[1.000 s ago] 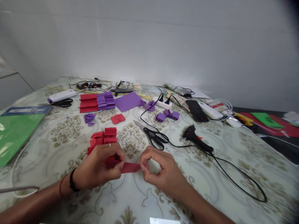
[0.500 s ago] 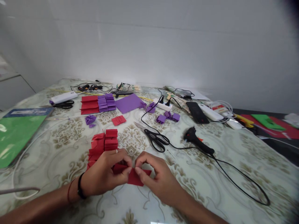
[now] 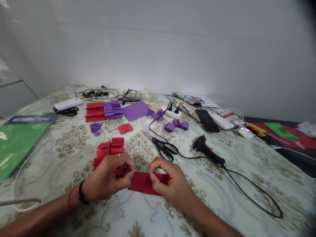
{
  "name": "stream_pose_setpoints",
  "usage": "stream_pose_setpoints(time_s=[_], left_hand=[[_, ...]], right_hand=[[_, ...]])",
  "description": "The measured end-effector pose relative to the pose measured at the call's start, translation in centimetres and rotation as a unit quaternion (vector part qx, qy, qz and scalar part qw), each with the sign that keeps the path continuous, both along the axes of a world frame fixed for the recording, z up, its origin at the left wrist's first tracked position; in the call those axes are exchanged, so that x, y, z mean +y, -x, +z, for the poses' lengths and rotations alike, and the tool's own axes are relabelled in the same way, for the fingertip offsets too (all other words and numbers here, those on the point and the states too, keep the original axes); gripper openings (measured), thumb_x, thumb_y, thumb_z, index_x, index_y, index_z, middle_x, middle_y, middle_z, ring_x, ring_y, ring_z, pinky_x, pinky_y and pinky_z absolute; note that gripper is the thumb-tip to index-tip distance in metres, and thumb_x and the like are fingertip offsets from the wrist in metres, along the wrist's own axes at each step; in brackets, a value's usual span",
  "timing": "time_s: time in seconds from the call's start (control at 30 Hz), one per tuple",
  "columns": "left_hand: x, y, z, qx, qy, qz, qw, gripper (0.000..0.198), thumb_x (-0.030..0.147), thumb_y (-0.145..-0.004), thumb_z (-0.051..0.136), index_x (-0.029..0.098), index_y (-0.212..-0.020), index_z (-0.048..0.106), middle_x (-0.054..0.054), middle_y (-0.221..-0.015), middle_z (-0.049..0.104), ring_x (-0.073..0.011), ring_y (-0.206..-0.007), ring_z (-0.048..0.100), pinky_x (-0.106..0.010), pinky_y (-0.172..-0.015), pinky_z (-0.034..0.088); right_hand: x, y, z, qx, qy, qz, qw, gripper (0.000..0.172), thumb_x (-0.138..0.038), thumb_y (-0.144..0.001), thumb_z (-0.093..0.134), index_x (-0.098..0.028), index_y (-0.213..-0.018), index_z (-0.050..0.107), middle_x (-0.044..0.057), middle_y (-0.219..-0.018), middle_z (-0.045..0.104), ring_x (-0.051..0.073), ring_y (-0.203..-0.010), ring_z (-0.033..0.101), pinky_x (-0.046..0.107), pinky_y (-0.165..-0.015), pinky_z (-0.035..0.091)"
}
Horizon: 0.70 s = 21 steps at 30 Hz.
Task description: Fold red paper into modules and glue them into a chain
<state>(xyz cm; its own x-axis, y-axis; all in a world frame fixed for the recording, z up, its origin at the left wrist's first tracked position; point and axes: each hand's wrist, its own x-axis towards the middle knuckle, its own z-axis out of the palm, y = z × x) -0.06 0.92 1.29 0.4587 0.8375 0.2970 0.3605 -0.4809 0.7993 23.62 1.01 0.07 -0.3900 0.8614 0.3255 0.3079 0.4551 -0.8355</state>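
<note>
I read one red paper piece [image 3: 141,183]: rectangular, flat, long axis left-right (slightly tilted), low at near centre. The left hand [image 3: 106,179] pinches its left end and the right hand [image 3: 170,185] its right.

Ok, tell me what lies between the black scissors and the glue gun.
In the head view, a black cord runs over the patterned tablecloth between the scissors and the glue gun.

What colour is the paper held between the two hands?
The paper is red, plain, with no pattern; the head view shows it.
</note>
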Motion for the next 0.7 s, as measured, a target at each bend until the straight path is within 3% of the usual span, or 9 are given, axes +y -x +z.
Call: stream_pose_setpoints(time_s=[0.2,0.3,0.4,0.53,0.7], left_hand=[[0.6,1.1,0.8,-0.026,0.011,0.069,0.997,0.010,0.015,-0.092,0.058,0.019,-0.083,0.061,0.000,-0.077,0.065,-0.0133,-0.068,0.062,-0.024,-0.064,0.051],[0.2,0.8,0.5,-0.027,-0.013,0.074,0.997,0.005,0.020,-0.096,0.059,0.019,-0.099,0.063,-0.001,-0.086,0.069,-0.0138,-0.071,0.067,-0.025,-0.068,0.055],[-0.4,-0.1,0.0,0.013,-0.030,0.039,0.999,0.022,0.020,-0.094,0.066,0.020,-0.116,0.065,-0.002,-0.093,0.076,-0.0141,-0.075,0.072,-0.024,-0.073,0.057],[-0.7,-0.9,-0.6,0.040,-0.022,-0.025,0.999,0.012,0.017,-0.099,0.060,0.020,-0.100,0.072,-0.001,-0.087,0.080,-0.0144,-0.075,0.074,-0.023,-0.070,0.055],[-0.3,-0.5,-0.2,0.056,-0.036,-0.005,0.998,0.014,0.016,-0.101,0.059,0.020,-0.097,0.072,0.000,-0.084,0.080,-0.0141,-0.071,0.074,-0.023,-0.068,0.053]], right_hand=[[1.0,-1.2,0.0,0.053,0.046,-0.071,0.995,0.006,-0.019,-0.087,0.059,-0.021,-0.081,0.060,-0.001,-0.076,0.062,0.015,-0.068,0.057,0.025,-0.062,0.043],[0.9,-0.8,-0.1,0.047,0.064,-0.055,0.995,0.007,-0.021,-0.088,0.060,-0.020,-0.081,0.061,-0.001,-0.075,0.061,0.015,-0.068,0.056,0.025,-0.063,0.044],[0.3,0.3,-0.3,0.031,0.077,-0.025,0.996,0.007,-0.018,-0.085,0.060,-0.020,-0.079,0.062,-0.001,-0.074,0.060,0.014,-0.069,0.056,0.025,-0.063,0.043],[-0.4,1.5,-0.6,0.025,0.089,0.008,0.996,0.007,-0.017,-0.083,0.059,-0.020,-0.077,0.061,-0.002,-0.072,0.060,0.014,-0.069,0.055,0.025,-0.066,0.043],[-0.1,1.2,-0.7,0.016,0.075,0.003,0.997,0.007,-0.016,-0.079,0.058,-0.020,-0.075,0.059,-0.002,-0.073,0.060,0.014,-0.070,0.055,0.026,-0.068,0.043]])
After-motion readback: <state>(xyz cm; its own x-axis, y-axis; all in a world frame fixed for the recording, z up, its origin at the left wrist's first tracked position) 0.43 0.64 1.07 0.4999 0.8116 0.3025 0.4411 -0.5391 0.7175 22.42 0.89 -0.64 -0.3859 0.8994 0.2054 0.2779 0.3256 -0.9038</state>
